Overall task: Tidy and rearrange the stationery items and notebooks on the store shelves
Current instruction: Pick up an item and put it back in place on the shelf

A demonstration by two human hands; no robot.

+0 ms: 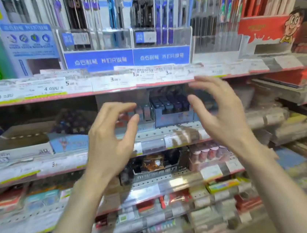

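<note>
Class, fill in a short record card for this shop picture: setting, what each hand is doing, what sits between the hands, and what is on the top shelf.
Setting: stationery store shelves with price labels along the edges
Left hand: raised, fingers curled, open grip, holding nothing
Right hand: raised, fingers spread, open grip, holding nothing
Between the hands: blue display box of small dark items, on the second shelf
Top shelf: pens in clear racks, red display box at right
Image quality: blurred, label text unreadable

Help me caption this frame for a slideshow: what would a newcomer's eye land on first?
Two bare hands, the left hand and the right hand, raised open and empty in front of the middle shelf. Between them sits a display box of small dark blue items; a red cartoon-figure carton stands top right.
</note>
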